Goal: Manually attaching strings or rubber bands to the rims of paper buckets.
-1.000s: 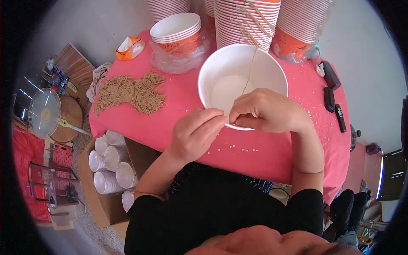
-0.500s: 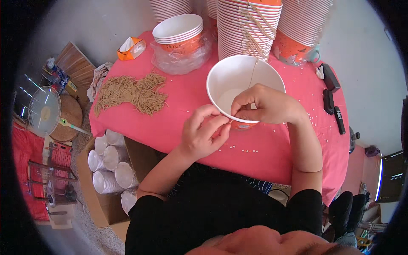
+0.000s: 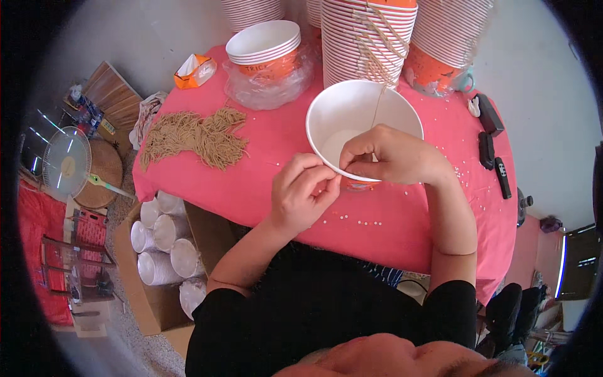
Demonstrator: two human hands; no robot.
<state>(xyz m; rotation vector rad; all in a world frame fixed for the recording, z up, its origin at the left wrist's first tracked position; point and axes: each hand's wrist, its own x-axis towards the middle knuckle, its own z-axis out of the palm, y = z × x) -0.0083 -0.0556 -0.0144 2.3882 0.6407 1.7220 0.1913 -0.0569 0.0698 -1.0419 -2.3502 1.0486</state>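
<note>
A white-lined paper bucket with an orange outside stands on the pink-covered table in front of me. From its far rim a thin tan cord hangs inside and runs down behind my right hand. That hand reaches over the opening, its thumb and forefinger pinched on the cord just inside the near rim; the cord's end is hidden. Outside the same part of the rim, my left hand has its thumb and fingertips pressed together. Whatever lies between those left fingertips is too small to tell.
Tall bucket stacks line the back, beside a shorter bagged stack. Tan cords lie in a pile at left. Small beads are scattered near the front edge. A carton of wrapped white cups stands on the floor.
My left hand has shifted slightly up, with its fingertips closer together at the rim. The right hand stays nearly in place, and the cord inside the bucket has moved slightly right.
</note>
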